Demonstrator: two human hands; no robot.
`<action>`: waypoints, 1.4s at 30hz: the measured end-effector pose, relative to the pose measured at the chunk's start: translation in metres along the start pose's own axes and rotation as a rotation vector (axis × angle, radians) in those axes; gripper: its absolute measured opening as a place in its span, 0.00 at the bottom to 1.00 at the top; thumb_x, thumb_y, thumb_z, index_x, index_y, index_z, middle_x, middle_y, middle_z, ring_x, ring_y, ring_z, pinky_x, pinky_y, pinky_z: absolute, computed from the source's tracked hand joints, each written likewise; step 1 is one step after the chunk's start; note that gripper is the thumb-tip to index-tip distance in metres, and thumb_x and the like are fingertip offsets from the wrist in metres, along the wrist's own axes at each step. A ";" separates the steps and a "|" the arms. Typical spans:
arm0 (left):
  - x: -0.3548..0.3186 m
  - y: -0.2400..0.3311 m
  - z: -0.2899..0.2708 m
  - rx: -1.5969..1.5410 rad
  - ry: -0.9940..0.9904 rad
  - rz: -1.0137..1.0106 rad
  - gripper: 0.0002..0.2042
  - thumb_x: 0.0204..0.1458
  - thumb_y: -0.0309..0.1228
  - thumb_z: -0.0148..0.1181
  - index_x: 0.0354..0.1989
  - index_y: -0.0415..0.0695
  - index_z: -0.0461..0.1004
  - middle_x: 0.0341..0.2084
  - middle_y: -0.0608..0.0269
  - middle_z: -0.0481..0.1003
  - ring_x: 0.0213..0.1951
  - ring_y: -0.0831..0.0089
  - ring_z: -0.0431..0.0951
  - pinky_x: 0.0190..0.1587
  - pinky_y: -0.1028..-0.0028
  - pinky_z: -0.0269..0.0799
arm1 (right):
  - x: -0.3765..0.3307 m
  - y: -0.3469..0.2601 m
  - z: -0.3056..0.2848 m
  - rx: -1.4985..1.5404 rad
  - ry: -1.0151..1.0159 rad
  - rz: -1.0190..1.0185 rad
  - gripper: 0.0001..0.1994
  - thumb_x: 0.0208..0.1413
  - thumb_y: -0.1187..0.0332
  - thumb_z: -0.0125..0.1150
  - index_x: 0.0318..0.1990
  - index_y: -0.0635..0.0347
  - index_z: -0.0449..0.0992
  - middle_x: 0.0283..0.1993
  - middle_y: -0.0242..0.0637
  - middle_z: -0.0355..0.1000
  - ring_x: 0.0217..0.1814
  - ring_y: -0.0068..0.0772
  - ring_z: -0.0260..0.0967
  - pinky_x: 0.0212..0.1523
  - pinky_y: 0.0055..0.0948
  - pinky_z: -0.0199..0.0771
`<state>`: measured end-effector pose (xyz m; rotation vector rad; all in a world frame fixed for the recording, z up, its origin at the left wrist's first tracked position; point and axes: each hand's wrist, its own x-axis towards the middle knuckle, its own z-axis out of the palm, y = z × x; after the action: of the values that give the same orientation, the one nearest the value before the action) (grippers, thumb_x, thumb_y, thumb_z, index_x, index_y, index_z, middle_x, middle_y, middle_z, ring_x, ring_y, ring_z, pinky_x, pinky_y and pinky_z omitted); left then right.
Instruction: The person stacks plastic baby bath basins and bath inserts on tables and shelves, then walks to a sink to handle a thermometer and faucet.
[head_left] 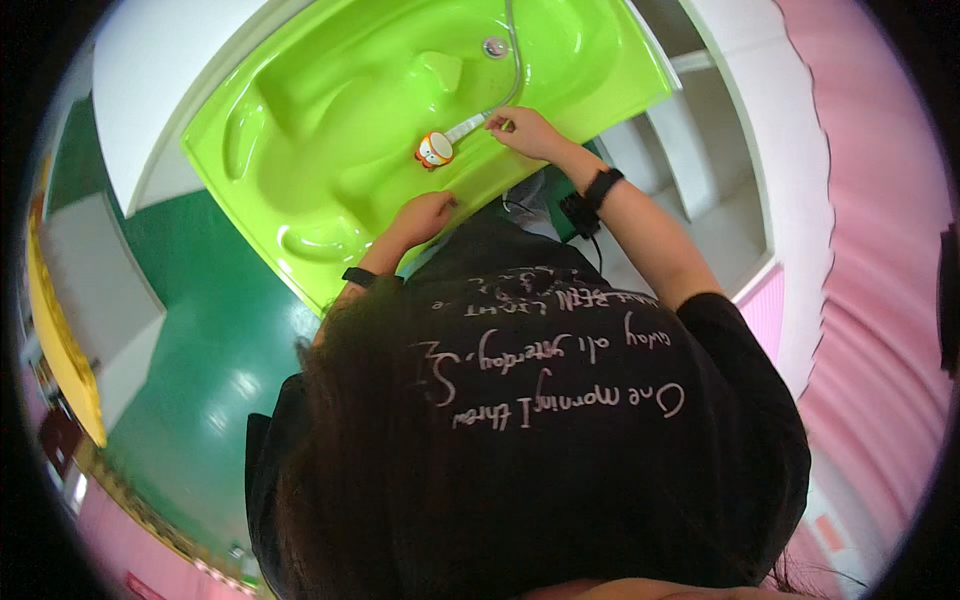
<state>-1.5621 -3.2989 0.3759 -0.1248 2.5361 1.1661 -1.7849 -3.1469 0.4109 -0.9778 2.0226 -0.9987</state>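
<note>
A hand shower head [436,150] with a white handle and an orange-and-white, cartoon-like head lies inside a bright green baby bathtub [330,130], close to its near side. My right hand [525,133] is at the handle's end, thumb and fingers curled together around it where the grey hose [519,70] begins. Over the near rim, left of the shower head, rests my left hand [425,217]. It appears to hold nothing, its fingers loosely extended and partly hidden. Dark bands circle both wrists.
A round metal drain [495,47] sits at the tub's far end. White shelving [690,150] stands to the right, beside a pink pleated curtain [880,300]. Green floor [200,350] shows at left, with a yellow curved edge [65,330] beyond. A black cable [598,250] hangs near my right forearm.
</note>
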 end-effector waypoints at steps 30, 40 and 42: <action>0.009 0.060 0.027 -0.152 0.414 -0.514 0.07 0.43 0.20 0.50 0.30 0.43 0.73 0.27 0.54 0.69 0.37 0.55 0.67 0.42 0.63 0.64 | 0.157 0.179 0.069 -0.589 -0.676 -0.136 0.11 0.40 0.77 0.53 0.35 0.67 0.72 0.40 0.52 0.69 0.42 0.52 0.68 0.42 0.41 0.69; 0.011 0.061 0.028 -0.176 0.451 -0.518 0.07 0.42 0.20 0.50 0.29 0.43 0.73 0.26 0.56 0.69 0.36 0.56 0.67 0.41 0.64 0.64 | 0.155 0.160 0.054 -0.703 -0.804 -0.046 0.10 0.41 0.70 0.59 0.33 0.65 0.77 0.34 0.51 0.74 0.36 0.50 0.72 0.37 0.41 0.72; 0.007 0.062 0.027 -0.174 0.450 -0.521 0.08 0.42 0.19 0.50 0.28 0.43 0.73 0.26 0.56 0.69 0.35 0.56 0.67 0.40 0.64 0.64 | 0.154 0.148 0.050 -0.686 -0.858 -0.094 0.12 0.40 0.67 0.61 0.31 0.66 0.77 0.32 0.50 0.74 0.34 0.49 0.73 0.34 0.41 0.72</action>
<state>-1.5754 -3.2370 0.4016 -1.1297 2.5026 1.2299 -1.8691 -3.2294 0.2261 -1.5220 1.5537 0.1589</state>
